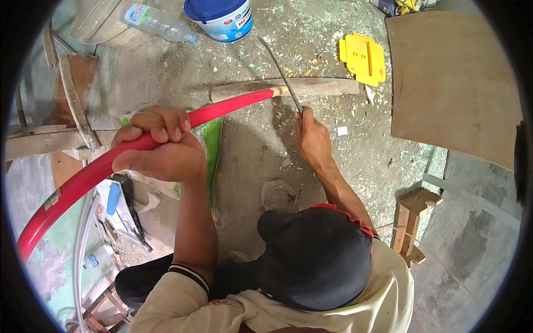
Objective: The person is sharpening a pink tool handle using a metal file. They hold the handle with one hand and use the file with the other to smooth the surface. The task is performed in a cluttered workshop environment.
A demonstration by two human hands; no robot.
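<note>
My left hand (166,147) is wrapped round a long red pole (233,106) that runs from the lower left toward the middle. Its far end is bare, pale wood. Closed on the near end of a long, narrow knife (280,67), my right hand (314,136) is right of that tip. The dark blade points up and left and crosses the bare wood; whether it touches cannot be made out. Under the tip, a flat wooden board (330,86) lies on the floor.
Wood shavings litter the concrete around the board. Beyond are a blue-lidded tub (225,22) and a plastic bottle (166,26). A yellow plastic piece (363,58) and a brown panel (444,83) lie right. Lower right stands a small wooden stool (411,225); a green sack (212,150) lies by my left forearm.
</note>
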